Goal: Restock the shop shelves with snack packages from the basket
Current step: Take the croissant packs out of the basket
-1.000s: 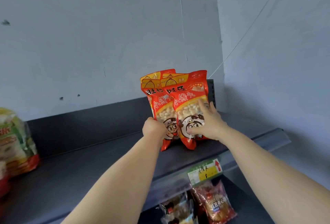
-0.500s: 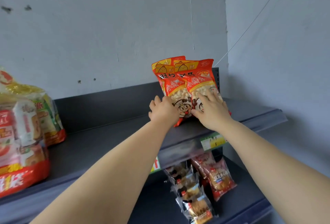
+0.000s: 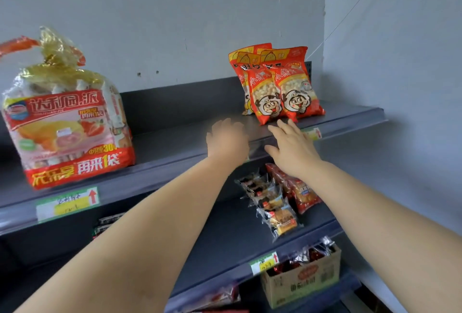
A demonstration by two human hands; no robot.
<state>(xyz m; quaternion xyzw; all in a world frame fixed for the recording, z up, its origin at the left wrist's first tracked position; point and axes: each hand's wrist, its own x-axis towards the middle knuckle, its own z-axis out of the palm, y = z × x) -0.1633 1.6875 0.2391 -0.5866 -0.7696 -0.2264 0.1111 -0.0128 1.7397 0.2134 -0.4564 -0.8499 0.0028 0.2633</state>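
We count three snack bags (image 3: 277,88) upright on the shelf (image 3: 175,142); left grip (image 3: 226,140) and right grip (image 3: 291,147) spread, holding nothing.

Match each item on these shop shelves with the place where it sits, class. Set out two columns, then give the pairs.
Items
1. red-orange plastic snack bags with a cartoon face
2. large clear plastic bag with red label and gold tie
3. brown cardboard box
4. row of small clear-wrapped cakes

Places
A. middle shelf
B. top shelf, left
C. lowest shelf in view
D. top shelf, right end

Pairs: 1-D, 2-B, 3-C, 4-A
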